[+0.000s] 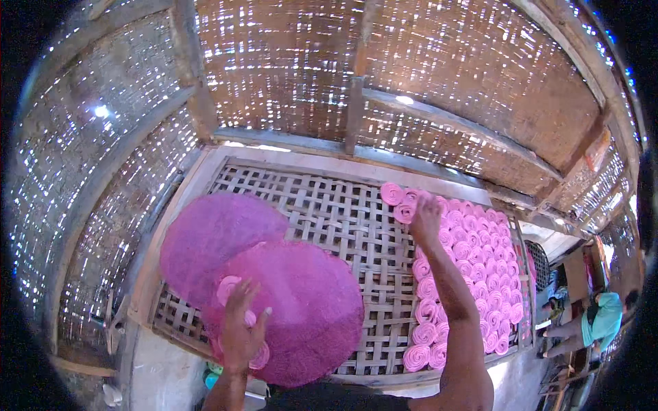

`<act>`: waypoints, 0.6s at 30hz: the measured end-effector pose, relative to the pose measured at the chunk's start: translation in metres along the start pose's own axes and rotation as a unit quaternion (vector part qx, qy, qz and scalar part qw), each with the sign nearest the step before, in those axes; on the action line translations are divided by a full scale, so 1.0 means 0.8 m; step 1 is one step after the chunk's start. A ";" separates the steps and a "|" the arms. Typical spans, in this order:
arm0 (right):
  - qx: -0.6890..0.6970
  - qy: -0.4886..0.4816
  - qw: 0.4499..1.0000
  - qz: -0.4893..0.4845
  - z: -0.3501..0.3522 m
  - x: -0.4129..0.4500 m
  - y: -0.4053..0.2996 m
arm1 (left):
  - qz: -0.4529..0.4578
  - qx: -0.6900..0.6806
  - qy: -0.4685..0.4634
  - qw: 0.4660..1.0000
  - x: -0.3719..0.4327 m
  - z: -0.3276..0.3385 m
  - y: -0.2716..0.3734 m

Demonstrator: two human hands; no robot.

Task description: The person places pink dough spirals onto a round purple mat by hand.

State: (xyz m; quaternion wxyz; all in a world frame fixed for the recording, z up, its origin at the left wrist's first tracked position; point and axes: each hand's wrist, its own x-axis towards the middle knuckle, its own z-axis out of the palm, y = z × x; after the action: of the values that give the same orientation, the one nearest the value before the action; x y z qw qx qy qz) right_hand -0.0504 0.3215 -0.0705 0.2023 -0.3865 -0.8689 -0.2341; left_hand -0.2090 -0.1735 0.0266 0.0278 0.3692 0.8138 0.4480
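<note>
My left hand [240, 323] lies over a deep-pink round mesh mat [308, 308], its thumb spread from the fingers. Around it show a few pink spiral coils [227, 288], partly covered by the hand. A second, more purple round mat [221, 236] sits partly under the first. My right hand [427, 218] reaches to the far side of the woven bamboo-strip tray [329, 210], touching the pink coils [406, 211] at the end of a row. Its fingertips are blurred among them, so whether it grips one is unclear. Closely packed rows of coils [483, 257] cover the tray's right part.
A pale wooden frame [169, 200] borders the tray. Woven bamboo walls [282, 77] with wooden posts [356, 113] rise right behind and at the left. Far right, a person in a turquoise top [601, 318] is bending near various items. A turquoise object [212, 379] shows below the near edge.
</note>
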 end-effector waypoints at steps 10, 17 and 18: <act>0.464 -0.072 0.844 -0.259 -0.196 -0.055 -0.185 | 0.042 0.209 0.050 0.976 0.018 -0.027 -0.079; 0.500 -0.092 0.756 -0.411 -0.238 -0.130 -0.286 | 0.060 0.274 -0.016 0.960 0.032 -0.013 -0.100; 0.503 -0.098 0.755 -0.409 -0.239 -0.134 -0.288 | 0.065 0.285 -0.029 0.956 0.033 -0.014 -0.103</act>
State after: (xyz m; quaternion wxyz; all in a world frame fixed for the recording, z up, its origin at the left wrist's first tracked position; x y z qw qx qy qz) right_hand -0.1277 0.0156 -0.0311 0.1660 0.1424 -0.9516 0.2159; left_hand -0.2802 -0.1922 -0.0209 -0.0840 0.4266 0.8808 0.1876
